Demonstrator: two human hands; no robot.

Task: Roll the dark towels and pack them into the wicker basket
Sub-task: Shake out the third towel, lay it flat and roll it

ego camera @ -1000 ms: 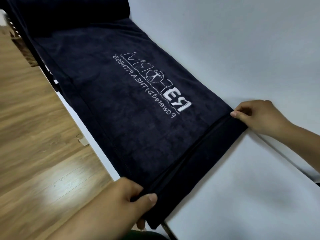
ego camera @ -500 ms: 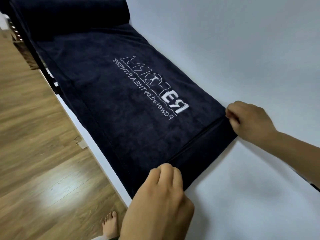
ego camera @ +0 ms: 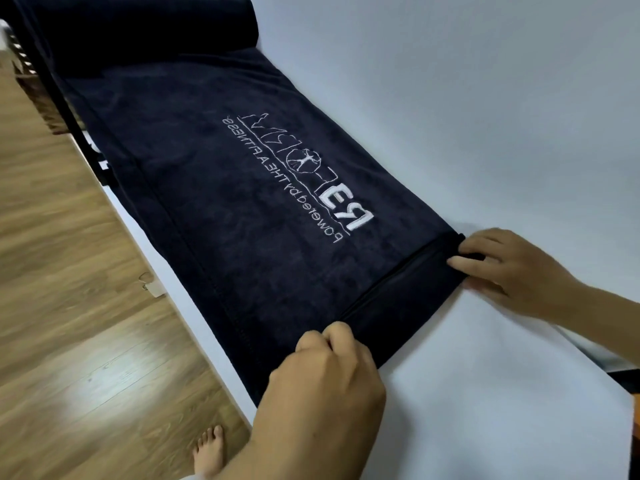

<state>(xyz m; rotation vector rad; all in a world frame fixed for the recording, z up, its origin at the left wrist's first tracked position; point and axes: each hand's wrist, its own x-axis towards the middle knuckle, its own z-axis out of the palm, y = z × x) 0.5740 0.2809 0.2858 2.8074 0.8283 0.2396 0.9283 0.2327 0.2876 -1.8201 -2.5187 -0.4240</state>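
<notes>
A dark navy towel with a white embroidered logo lies lengthwise along the left side of a white table. Its near end is folded over into a narrow band. My left hand grips that band at its near left part, fingers curled over the fold. My right hand pinches the band's far right corner. More dark towels lie stacked at the far end of the table. No wicker basket is in view.
The towel's left edge hangs slightly over the table's left edge. A wooden floor lies to the left, with my bare foot below. A dark frame runs under the table edge at far left.
My left hand has moved from the towel's overhanging corner up onto the folded band. Both hands have turned the near end over and pushed it a little farther up the towel.
</notes>
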